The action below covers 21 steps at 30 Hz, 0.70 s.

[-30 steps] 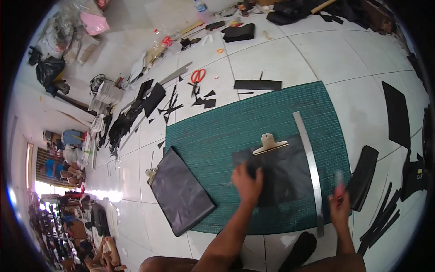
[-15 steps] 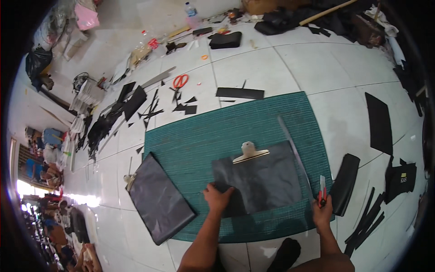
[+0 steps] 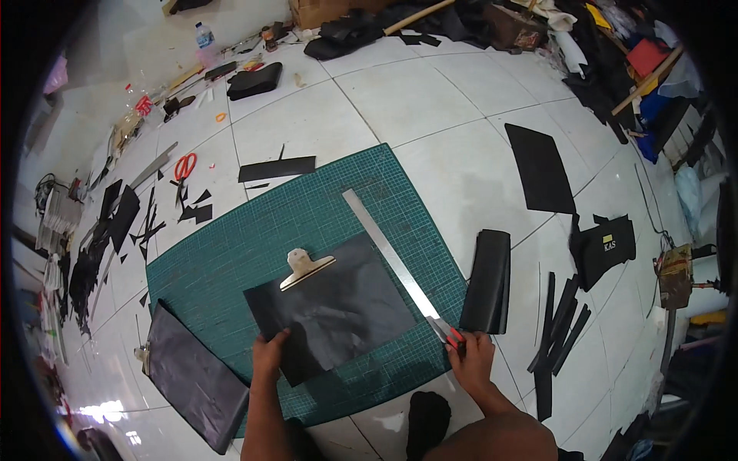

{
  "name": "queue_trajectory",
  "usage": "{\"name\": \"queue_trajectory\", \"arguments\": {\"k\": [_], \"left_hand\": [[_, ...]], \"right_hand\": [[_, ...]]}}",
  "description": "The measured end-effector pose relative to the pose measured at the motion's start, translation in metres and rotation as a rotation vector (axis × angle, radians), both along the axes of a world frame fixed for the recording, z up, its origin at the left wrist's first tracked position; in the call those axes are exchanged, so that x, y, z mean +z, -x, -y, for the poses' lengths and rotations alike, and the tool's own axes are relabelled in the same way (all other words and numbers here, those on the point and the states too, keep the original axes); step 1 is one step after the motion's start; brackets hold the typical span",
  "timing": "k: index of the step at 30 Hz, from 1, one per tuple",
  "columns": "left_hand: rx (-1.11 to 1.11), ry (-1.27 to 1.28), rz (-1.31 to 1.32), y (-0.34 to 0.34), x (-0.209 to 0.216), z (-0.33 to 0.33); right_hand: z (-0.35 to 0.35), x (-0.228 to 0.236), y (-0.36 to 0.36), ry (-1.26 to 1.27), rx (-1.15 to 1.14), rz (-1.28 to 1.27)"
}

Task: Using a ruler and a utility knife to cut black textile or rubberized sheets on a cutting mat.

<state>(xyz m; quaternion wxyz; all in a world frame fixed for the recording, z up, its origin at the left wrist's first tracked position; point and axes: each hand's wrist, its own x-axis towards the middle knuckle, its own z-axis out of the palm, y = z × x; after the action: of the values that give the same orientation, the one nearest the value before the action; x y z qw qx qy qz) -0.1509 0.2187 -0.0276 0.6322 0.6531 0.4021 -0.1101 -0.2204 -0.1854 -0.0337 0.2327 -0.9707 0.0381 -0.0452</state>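
"Right hand (image 3: 473, 357)?"
"Closed round cutter (image 3: 455, 338); blade at twelve o'clock half a second ago, now ten."
"Left hand (image 3: 267, 355)?"
"At sheet (image 3: 338, 315), eight o'clock; thumb on top. Pinched: cannot tell."
"Sheet?"
"On mat (image 3: 207, 261); ruler (image 3: 392, 265) at two o'clock, earlier narrow, now broad-faced."

Floor (image 3: 430, 100): big white tiles, glossy, thin dk grout lines. Bright glare (image 3: 102, 411) on tiles, lower L. Wall (image 3: 127, 46) upper L, off-white, clutter strewn along base, incl. clear plastic bottle (image 3: 204, 38), upright. Top ctr: brown box (image 3: 330, 11), partly cut off; blk cloth heap (image 3: 350, 34) just beside, wooden pole (image 3: 419, 17) near. Upper R: mixed pile (image 3: 646, 58), red/blue/white bits, 2nd pole (image 3: 647, 81) slanting across. L edge: pale stack (image 3: 61, 219), details blurry.
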Motion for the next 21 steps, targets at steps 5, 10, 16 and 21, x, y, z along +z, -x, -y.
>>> {"name": "queue_trajectory", "arguments": {"k": [5, 10, 16, 21], "left_hand": [[-0.103, -0.198, 0.142, 0.003, 0.003, 0.008], [0.076, 0.214, 0.041, 0.007, 0.004, -0.004], [0.135, 0.404, 0.065, 0.024, -0.011, -0.003], [0.015, 0.075, 0.354, 0.051, -0.007, 0.030]], "right_hand": [[-0.012, 0.015, -0.027, -0.096, -0.028, 0.119], [-0.033, 0.041, -0.114, -0.322, 0.209, 0.128], [-0.095, 0.056, -0.215, -0.193, 0.763, -0.209], [-0.191, 0.034, -0.245, -0.089, 0.920, -0.047]]}}
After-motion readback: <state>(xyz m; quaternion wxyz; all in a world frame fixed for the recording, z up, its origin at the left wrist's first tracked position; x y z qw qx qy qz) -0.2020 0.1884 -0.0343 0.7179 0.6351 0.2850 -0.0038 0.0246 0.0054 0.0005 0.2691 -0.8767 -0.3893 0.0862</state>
